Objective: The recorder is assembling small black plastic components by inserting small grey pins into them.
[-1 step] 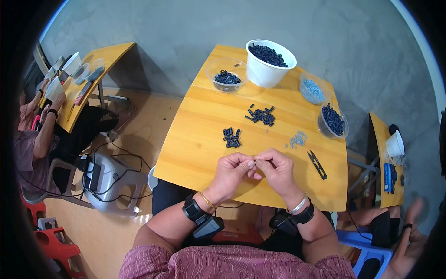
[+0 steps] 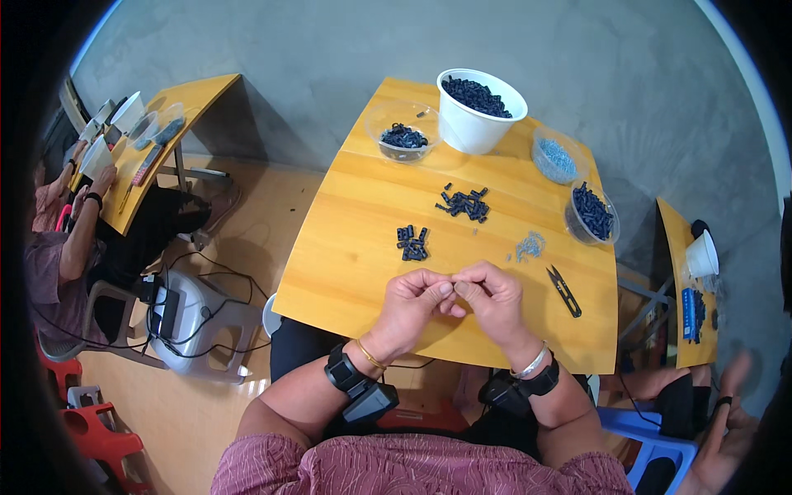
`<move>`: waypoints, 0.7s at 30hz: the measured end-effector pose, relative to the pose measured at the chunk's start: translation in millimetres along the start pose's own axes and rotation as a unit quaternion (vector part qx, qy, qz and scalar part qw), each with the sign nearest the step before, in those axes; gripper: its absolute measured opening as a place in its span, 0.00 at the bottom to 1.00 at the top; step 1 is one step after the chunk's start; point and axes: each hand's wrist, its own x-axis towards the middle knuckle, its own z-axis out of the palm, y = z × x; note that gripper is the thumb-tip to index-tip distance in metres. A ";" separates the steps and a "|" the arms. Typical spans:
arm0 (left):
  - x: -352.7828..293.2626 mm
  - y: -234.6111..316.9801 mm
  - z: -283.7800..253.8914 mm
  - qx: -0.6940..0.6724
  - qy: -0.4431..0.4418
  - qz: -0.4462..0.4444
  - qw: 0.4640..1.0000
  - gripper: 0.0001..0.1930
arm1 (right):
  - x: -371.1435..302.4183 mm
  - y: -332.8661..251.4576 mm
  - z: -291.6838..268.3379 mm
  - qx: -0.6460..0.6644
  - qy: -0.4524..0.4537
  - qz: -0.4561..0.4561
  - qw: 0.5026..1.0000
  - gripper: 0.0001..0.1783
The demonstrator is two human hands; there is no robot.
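Observation:
Over the near edge of the wooden table [image 2: 346, 280], my left hand [image 2: 415, 304] and my right hand [image 2: 492, 302] meet with thumbs and fingertips pinched together. Whatever sits between the fingertips is too small and covered to make out. Just beyond my left hand lies a small pile of black plastic parts [image 2: 412, 243]. Farther off is a second, looser pile of small black parts [image 2: 464, 205]. A scatter of tiny silvery pieces [image 2: 530, 245] lies beyond my right hand, and black thread snips [image 2: 564, 292] rest to its right.
At the back stand a white bucket [image 2: 469, 130] heaped with black parts and a clear bowl [image 2: 403, 157] of black rings. On the right are a tub of small bluish pieces [image 2: 554, 158] and a bowl of black parts [image 2: 591, 216]. People sit at tables on both sides.

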 end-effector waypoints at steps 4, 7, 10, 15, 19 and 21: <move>1.3 4.0 1.7 -0.048 0.034 -0.026 0.998 0.05 | 4.6 -3.7 -9.8 -0.139 0.009 -0.045 0.989 0.11; 1.3 3.2 1.0 -0.064 0.030 -0.021 0.997 0.05 | 4.1 -12.2 -7.9 -0.242 -0.031 -0.098 0.965 0.20; 2.0 2.3 -0.1 -0.065 0.039 -0.014 0.997 0.05 | 4.3 -15.6 -2.2 -0.349 -0.082 -0.177 0.916 0.26; 2.6 -2.7 -7.4 -0.028 0.045 -0.018 0.998 0.04 | -0.4 -13.9 3.4 -0.369 -0.093 -0.181 0.907 0.29; 5.1 -1.6 0.2 -0.009 0.068 -0.034 0.997 0.04 | -5.1 -9.7 6.6 -0.354 -0.063 -0.161 0.919 0.26; 3.7 -1.0 5.2 -0.015 0.054 -0.028 0.998 0.04 | -2.8 -6.9 -2.5 -0.331 -0.002 -0.115 0.936 0.18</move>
